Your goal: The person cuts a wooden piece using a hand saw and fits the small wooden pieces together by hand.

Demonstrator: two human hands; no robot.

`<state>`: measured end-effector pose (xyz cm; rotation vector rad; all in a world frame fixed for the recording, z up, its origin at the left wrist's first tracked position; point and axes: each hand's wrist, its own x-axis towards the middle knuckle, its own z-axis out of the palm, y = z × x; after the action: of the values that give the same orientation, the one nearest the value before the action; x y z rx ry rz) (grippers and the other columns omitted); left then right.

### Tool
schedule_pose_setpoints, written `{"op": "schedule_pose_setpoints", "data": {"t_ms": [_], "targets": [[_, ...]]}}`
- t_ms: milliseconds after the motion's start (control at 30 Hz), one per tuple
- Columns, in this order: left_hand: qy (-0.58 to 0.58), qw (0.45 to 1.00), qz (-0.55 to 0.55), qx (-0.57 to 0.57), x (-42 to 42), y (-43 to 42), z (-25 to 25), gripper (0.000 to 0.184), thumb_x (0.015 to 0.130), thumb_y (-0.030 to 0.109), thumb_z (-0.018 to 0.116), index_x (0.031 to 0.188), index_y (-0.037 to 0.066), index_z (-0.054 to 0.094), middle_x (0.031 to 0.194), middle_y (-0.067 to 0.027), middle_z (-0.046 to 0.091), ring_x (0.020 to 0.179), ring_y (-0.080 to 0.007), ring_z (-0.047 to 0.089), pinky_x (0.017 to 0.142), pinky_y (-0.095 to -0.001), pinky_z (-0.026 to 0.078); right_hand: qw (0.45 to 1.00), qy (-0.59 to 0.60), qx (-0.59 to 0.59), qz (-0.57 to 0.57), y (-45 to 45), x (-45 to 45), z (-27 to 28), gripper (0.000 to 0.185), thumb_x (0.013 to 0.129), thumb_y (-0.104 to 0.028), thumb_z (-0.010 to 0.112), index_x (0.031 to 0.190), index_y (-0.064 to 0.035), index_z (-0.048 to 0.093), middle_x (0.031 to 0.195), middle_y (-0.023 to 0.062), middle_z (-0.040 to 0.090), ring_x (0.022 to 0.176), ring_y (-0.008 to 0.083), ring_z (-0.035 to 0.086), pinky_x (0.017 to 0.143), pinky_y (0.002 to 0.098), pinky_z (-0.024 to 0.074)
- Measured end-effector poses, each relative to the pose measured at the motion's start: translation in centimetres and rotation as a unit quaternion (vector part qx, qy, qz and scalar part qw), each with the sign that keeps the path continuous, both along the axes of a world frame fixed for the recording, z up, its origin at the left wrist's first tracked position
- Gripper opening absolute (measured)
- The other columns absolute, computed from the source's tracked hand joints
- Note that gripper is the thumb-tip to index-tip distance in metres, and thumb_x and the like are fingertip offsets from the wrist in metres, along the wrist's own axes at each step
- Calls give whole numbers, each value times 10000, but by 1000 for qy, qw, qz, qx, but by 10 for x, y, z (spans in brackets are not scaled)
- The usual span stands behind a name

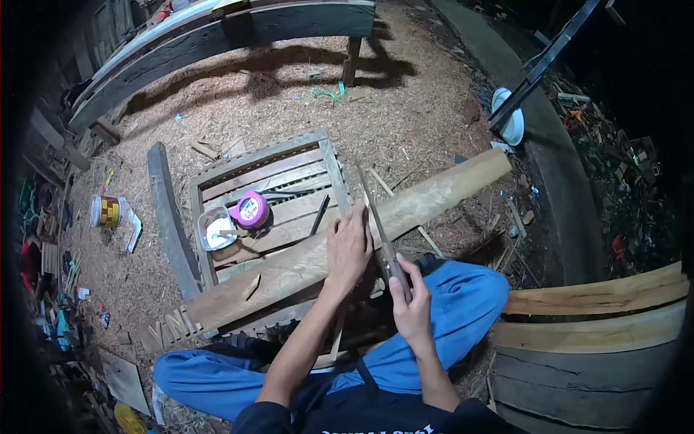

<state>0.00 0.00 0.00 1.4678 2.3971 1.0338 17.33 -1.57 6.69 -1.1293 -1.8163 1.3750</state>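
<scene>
A long wooden board [434,199] lies at a slant across a low slatted wooden frame, in front of my crossed legs. My left hand [349,246] rests on top of the board near its middle, fingers stretched toward the far edge. Just to the right, my right hand [412,296] is wrapped around the dark handle of a hand saw [374,213]. The saw's narrow blade, seen nearly edge-on, crosses the board close beside my left fingers. How deep the blade sits in the wood cannot be made out. A small wood offcut [252,287] lies on the board's left part.
On the slatted frame [325,155] are a pink tape measure [251,210], a plastic tub [217,228] with white contents, and a dark pencil-like stick [319,215]. A curved plank [170,217] lies left. Thick planks [593,336] lie right; a bench [289,25] stands ahead.
</scene>
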Motion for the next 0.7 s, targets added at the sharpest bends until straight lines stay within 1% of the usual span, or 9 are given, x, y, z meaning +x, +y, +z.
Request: {"op": "schedule_pose_setpoints", "data": {"t_ms": [67,100,200,267,300,367,400,600,700], "targets": [[6,999,19,36,-4,6,-1,569,968,119,574,1518,38,450,1452,-236,573,1371,-309,539,1118,-488,394,999,38,20,-16,4,-3,-10,429,1025,-132,608,1426,17,576,1354,174,674,1214,227,650,1017,346,508],[38,999,17,35,-34,-1,9,569,968,119,574,1518,38,450,1452,-236,573,1371,-309,539,1118,-488,394,997,70,17,-18,-3,-29,-14,429,1025,-132,608,1426,17,576,1354,174,674,1214,227,650,1017,346,508],[60,997,-2,51,0,-3,5,562,968,117,564,1510,11,458,1503,-178,552,1404,-324,506,1139,-484,371,999,32,39,-19,-6,4,-10,429,1025,-127,609,1415,49,580,1338,189,679,1215,221,648,1017,341,509],[75,996,8,50,7,-3,-4,548,966,133,570,1492,4,486,1539,-171,525,1441,-296,473,1146,-483,360,997,37,52,-39,-10,9,-9,457,1023,-129,620,1436,57,559,1307,149,681,1101,171,664,936,298,535],[89,995,11,51,5,-2,-3,543,965,140,572,1485,3,498,1547,-166,520,1448,-287,467,1146,-484,358,997,41,54,-37,-11,8,-11,457,1023,-129,620,1436,57,559,1307,149,681,1101,171,664,936,298,535],[97,994,13,44,4,0,-4,520,973,146,569,1470,0,513,1542,-164,526,1445,-285,472,1140,-484,359,993,79,-60,-64,-14,11,-15,458,1024,-135,617,1423,85,567,1359,215,664,1231,236,643,1031,342,508],[102,994,15,34,5,1,-3,499,982,152,566,1454,-3,529,1538,-161,531,1442,-283,476,1135,-484,360,994,78,-36,-63,-14,11,-8,454,1024,-135,619,1415,91,572,1367,214,660,1232,232,641,1027,341,510],[56,998,19,-4,5,9,0,418,1035,180,538,1412,1,543,1514,-159,552,1436,-291,484,1111,-483,375,995,69,-36,-58,4,5,-9,468,1024,-144,625,1416,105,566,1380,223,651,1248,238,635,1042,340,502],[70,997,40,19,8,10,-6,434,1040,182,531,1434,2,519,1531,-162,535,1446,-299,474,1122,-490,367,997,68,-23,-41,9,0,-6,479,1024,-145,627,1423,111,556,1398,229,640,1270,244,626,1059,342,493]]}}
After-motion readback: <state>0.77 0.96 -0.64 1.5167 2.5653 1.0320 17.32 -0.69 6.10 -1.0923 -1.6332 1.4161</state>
